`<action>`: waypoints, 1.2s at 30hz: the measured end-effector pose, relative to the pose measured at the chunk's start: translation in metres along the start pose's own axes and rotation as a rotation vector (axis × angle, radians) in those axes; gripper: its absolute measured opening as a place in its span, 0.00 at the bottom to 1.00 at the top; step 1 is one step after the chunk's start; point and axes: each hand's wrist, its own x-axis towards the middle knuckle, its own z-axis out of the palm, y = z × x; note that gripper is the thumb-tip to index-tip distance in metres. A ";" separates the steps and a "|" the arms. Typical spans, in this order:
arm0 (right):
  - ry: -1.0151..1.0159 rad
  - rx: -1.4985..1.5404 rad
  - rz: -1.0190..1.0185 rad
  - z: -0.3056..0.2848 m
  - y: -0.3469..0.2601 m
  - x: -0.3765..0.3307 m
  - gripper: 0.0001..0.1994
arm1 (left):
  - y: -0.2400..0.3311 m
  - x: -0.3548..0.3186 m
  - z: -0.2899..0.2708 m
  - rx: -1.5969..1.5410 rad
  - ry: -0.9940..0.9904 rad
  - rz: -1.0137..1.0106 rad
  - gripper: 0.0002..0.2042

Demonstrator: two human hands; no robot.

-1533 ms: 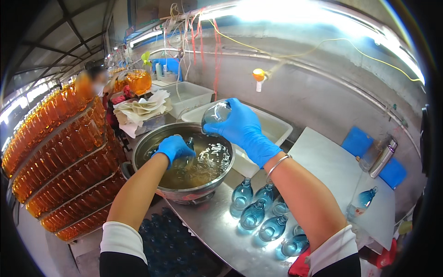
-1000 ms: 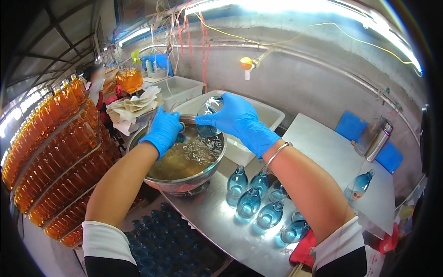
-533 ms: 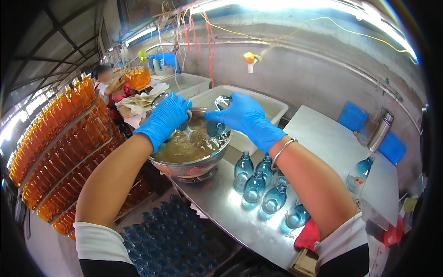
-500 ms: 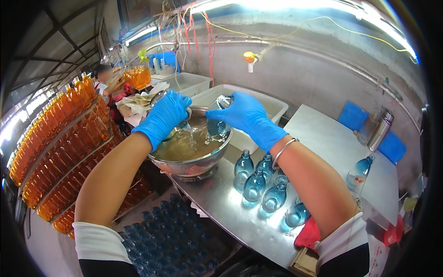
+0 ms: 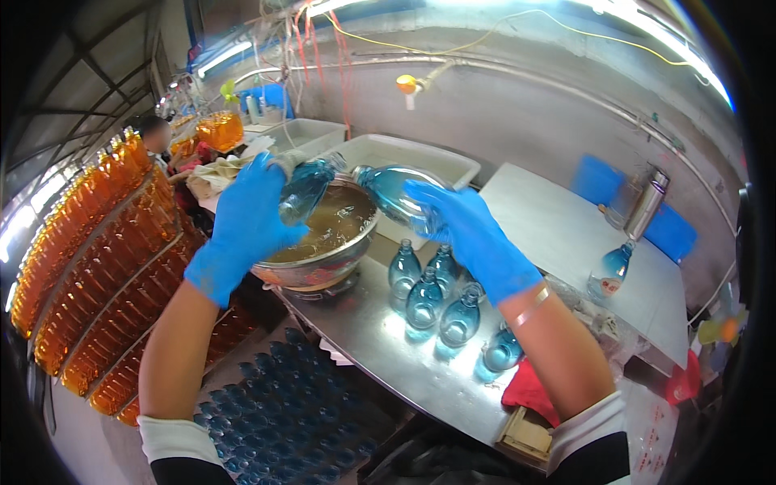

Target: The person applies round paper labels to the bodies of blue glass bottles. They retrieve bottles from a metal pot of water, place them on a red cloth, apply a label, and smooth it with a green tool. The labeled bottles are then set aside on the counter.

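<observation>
We grip a blue glass bottle in each gloved hand, left hand (image 5: 242, 222) and right hand (image 5: 465, 230), tilted above the metal bowl (image 5: 323, 263) of brownish liquid. Upright blue bottles (image 5: 440, 295) crowd the steel surface (image 5: 380, 339) just beside it; amber bottles (image 5: 89, 259) line our left.

Both hands, left (image 5: 242, 230) and right (image 5: 469, 234), wear bright blue gloves; each grips a clear teal-blue glass bottle (image 5: 305, 190); beside them, the silvery steel bowl (image 5: 323, 271) holds murky brown liquid; amber-orange bottles (image 5: 89, 259) fill racks left of it; shiny grey steel counter (image 5: 380, 339).
</observation>
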 end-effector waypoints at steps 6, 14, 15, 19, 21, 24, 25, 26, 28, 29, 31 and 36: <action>0.021 1.082 0.193 -0.005 0.008 -0.125 0.25 | 0.078 -0.061 0.052 -1.005 -0.152 -0.266 0.41; 0.021 0.482 0.371 0.000 0.084 -0.211 0.39 | 0.104 -0.121 0.208 -0.749 -0.072 -0.377 0.40; 0.091 0.479 0.403 0.005 0.093 -0.207 0.45 | 0.104 -0.122 0.213 -0.849 -0.055 -0.360 0.41; 0.266 -0.059 0.115 0.018 0.143 -0.189 0.47 | 0.111 -0.125 0.223 -0.882 0.013 -0.356 0.44; 0.278 -0.271 0.111 0.037 0.150 -0.179 0.46 | 0.112 -0.126 0.189 -0.678 0.014 -0.317 0.37; 0.297 -0.434 0.121 0.053 0.170 -0.170 0.46 | 0.088 -0.103 0.132 -0.544 0.217 -0.140 0.22; 0.313 -0.491 0.104 0.053 0.171 -0.167 0.46 | 0.070 -0.090 0.120 -0.535 0.274 -0.066 0.17; 0.331 -0.542 0.089 0.054 0.171 -0.167 0.47 | 0.054 -0.072 0.109 -0.642 0.342 -0.229 0.07; 0.308 -0.609 0.076 0.058 0.164 -0.162 0.49 | -0.009 -0.037 0.105 -0.512 0.159 -0.340 0.06; 0.298 -0.620 0.070 0.063 0.164 -0.160 0.49 | -0.058 -0.023 0.121 -0.605 0.023 -0.374 0.07; 0.291 -0.765 0.098 0.061 0.158 -0.156 0.49 | -0.107 0.010 0.129 -0.431 -0.230 -0.438 0.16; 0.149 -0.870 0.265 0.046 0.120 -0.167 0.46 | -0.170 0.039 0.188 -0.021 -0.620 -0.311 0.35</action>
